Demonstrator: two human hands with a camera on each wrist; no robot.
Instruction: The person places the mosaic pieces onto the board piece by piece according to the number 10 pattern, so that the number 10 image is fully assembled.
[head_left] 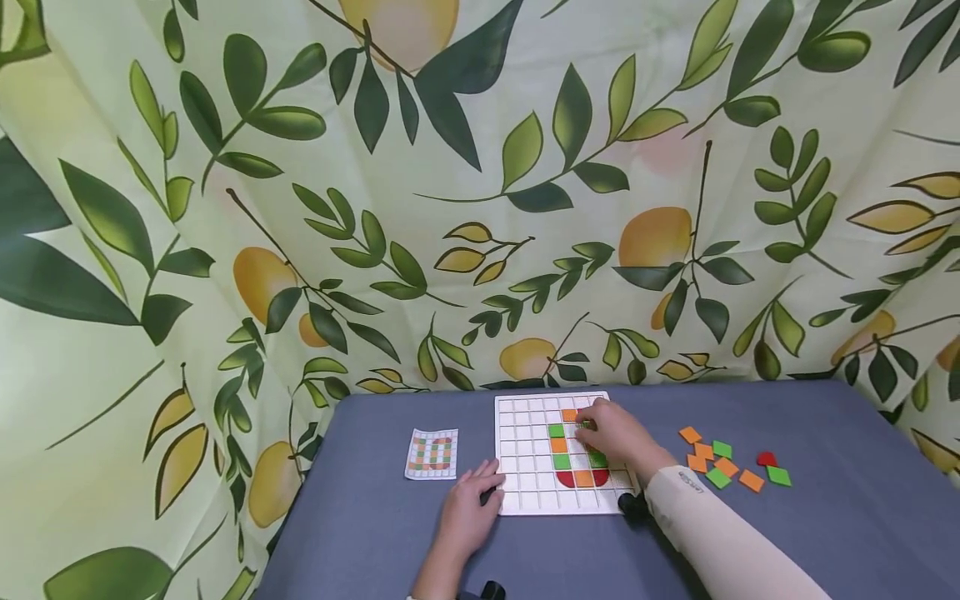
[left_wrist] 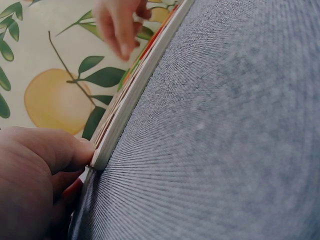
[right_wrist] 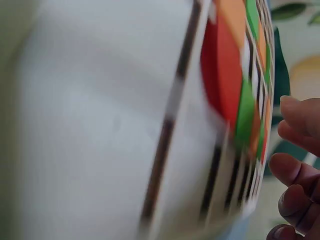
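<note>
A white gridded board point(head_left: 525, 479) lies on the table, with orange, green and red tiles set in its cells. My left hand point(head_left: 468, 508) rests at the board's left front edge, its fingertips touching the rim; the left wrist view shows the thumb against that edge. Over the right part of the board is my right hand point(head_left: 618, 433), its fingers bent loosely above the upper tiles. No tile shows between those fingers in the right wrist view. Some tiles are hidden beneath the hand. An orange tile point(head_left: 569, 415) lies just left of its fingertips, and a green tile point(head_left: 556, 431) sits lower left.
Left of the board lies a small printed pattern card point(head_left: 431, 467) with coloured squares. Several loose orange, green and red tiles, among them a green tile point(head_left: 778, 476), are scattered to the right. A leaf-and-lemon patterned cloth point(head_left: 480, 217) hangs behind the blue-grey table point(head_left: 360, 517).
</note>
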